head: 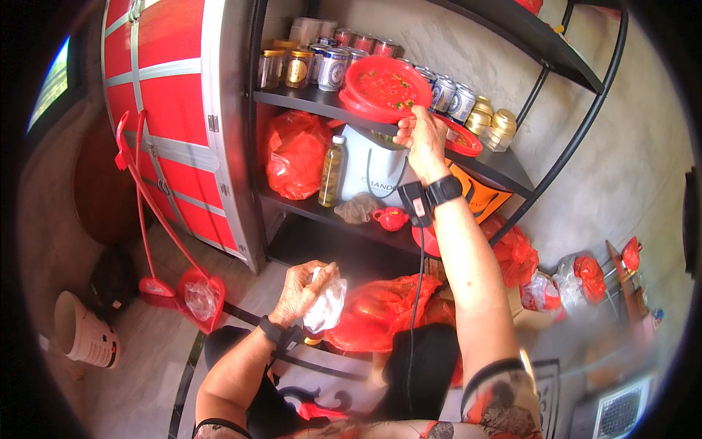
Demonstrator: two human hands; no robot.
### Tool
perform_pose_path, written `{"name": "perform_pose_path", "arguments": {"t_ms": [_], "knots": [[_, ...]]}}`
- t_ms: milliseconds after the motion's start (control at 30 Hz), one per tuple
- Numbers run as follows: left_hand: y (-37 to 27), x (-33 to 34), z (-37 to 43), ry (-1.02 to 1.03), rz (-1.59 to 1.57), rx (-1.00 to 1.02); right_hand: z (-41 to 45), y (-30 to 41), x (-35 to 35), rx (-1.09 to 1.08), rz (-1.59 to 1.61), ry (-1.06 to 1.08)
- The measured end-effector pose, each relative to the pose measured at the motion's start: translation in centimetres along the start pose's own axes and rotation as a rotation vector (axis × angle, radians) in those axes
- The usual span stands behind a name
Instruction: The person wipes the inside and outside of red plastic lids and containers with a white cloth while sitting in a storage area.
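My right hand (423, 140) reaches up to the shelf, its thumb at the near rim of a round red tray (378, 82) and its fingers curled below. This tray has a colourful pattern and rests over another red one. A second red tray (463, 137) lies to the right, partly hidden behind my hand. Low in front of my body, my left hand (301, 293) holds a crumpled white wad (328, 307), thin like tissue or cloth. Beside it is a red plastic bag (378, 313) with a rounded shiny thing inside. Both wrists wear black straps; a cable hangs from the right one.
Cans (333, 68) and lidded jars (299, 68) line the black shelf (307, 99). Below stand a bottle (332, 173), a white paper bag (362, 164) and a small red teapot (391, 218). A red broom and dustpan (204, 299) lean by the red cabinet (175, 115); a white bucket (82, 329) stands left.
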State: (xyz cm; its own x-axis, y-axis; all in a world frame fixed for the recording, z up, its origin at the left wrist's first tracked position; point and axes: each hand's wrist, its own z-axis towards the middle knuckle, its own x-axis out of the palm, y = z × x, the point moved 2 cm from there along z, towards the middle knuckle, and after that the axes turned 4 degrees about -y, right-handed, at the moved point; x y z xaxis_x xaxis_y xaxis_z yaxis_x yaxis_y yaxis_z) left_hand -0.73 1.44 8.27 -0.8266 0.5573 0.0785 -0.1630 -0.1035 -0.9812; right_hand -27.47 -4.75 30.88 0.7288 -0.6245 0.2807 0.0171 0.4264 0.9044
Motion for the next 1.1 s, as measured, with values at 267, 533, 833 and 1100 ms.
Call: {"name": "perform_pose_path", "arguments": {"t_ms": [267, 533, 833, 1100], "knots": [[-0.5, 0.3, -0.2, 0.071, 0.103, -0.027, 5.8, -3.1, 0.7, 0.142, -0.019, 0.005], [-0.2, 0.4, -0.7, 0.111, 0.147, 0.043, 5.8, -1.9, 1.2, 0.043, -0.405, -0.056], [-0.9, 0.7, -1.1, 0.169, 0.204, 0.034, 6.1, -3.0, 0.7, -0.191, -0.68, -0.177], [0.7, 0.7, -0.5, 0.062, 0.165, -0.076, -3.8, -7.2, 1.4, -0.543, -0.317, 0.214]]}}
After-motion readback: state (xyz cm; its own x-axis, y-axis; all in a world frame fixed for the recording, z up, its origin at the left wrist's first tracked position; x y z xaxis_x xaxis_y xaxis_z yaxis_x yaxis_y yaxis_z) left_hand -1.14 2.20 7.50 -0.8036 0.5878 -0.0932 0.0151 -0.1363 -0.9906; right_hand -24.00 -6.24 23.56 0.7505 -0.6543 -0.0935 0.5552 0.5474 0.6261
